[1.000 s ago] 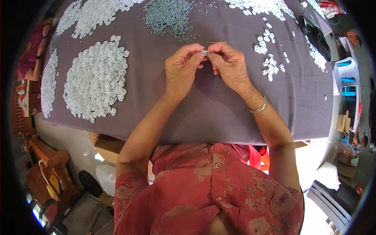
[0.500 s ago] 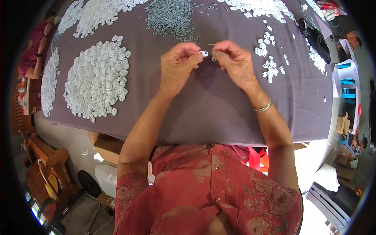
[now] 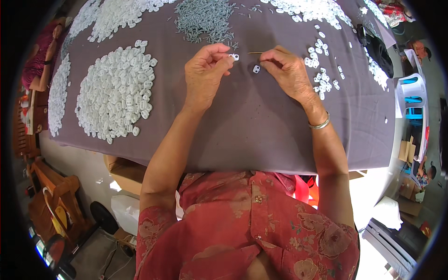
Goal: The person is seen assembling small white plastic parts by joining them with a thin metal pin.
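Between thumb and fingers of my left hand [image 3: 205, 74] is a small white plastic piece with holes [image 3: 235, 57], its end poking out to the right. My right hand [image 3: 288, 72] pinches a thin brass-coloured rod [image 3: 255, 52] that points left toward the other hand. Just below the rod, beside my right fingertips, is another white two-holed piece [image 3: 256, 69]; it looks apart from the fingers. To the right of my right hand lie loose white pieces [image 3: 322, 84] in small clusters. A big heap of similar white pieces [image 3: 116, 93] spreads left of my left hand.
A pile of small grey pins [image 3: 204, 21] lies on the dark tablecloth [image 3: 242, 135] beyond my hands. More white heaps [image 3: 310, 11] line the far side. A black bag [image 3: 377, 53] rests at the right edge. Another person's arm [image 3: 49, 60] shows at far left.
My hands have drawn apart: the left moved slightly left and up with its white piece, the right shifted right. More of the brass-coloured rod and the separate white piece now shows.
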`<control>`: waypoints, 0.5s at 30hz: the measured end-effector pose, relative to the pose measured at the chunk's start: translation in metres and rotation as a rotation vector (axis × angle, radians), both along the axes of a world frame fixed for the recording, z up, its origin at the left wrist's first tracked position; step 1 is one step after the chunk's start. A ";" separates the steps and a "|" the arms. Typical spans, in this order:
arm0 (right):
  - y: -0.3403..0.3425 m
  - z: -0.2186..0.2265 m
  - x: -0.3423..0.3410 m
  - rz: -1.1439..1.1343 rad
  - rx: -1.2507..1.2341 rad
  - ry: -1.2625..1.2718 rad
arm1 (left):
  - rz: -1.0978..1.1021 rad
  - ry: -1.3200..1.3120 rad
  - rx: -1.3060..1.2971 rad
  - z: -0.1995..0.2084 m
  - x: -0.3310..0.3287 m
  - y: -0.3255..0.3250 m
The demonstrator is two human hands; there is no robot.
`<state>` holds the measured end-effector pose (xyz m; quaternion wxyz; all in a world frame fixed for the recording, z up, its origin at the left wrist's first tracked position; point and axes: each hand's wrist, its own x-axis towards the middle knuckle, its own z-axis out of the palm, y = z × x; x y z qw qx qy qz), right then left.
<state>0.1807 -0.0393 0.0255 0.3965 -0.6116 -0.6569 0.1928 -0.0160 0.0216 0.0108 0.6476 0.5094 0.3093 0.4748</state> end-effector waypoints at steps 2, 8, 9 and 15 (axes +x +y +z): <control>-0.002 0.001 -0.004 0.013 0.020 -0.046 | 0.015 0.009 -0.011 0.002 0.001 -0.002; -0.005 -0.006 -0.013 0.016 0.102 -0.177 | -0.001 0.022 -0.026 0.002 0.004 -0.004; -0.004 -0.006 -0.013 0.007 0.101 -0.185 | -0.011 0.015 -0.025 0.001 0.004 -0.004; -0.007 0.000 -0.003 0.066 0.018 -0.236 | -0.009 0.082 -0.029 -0.002 0.003 -0.004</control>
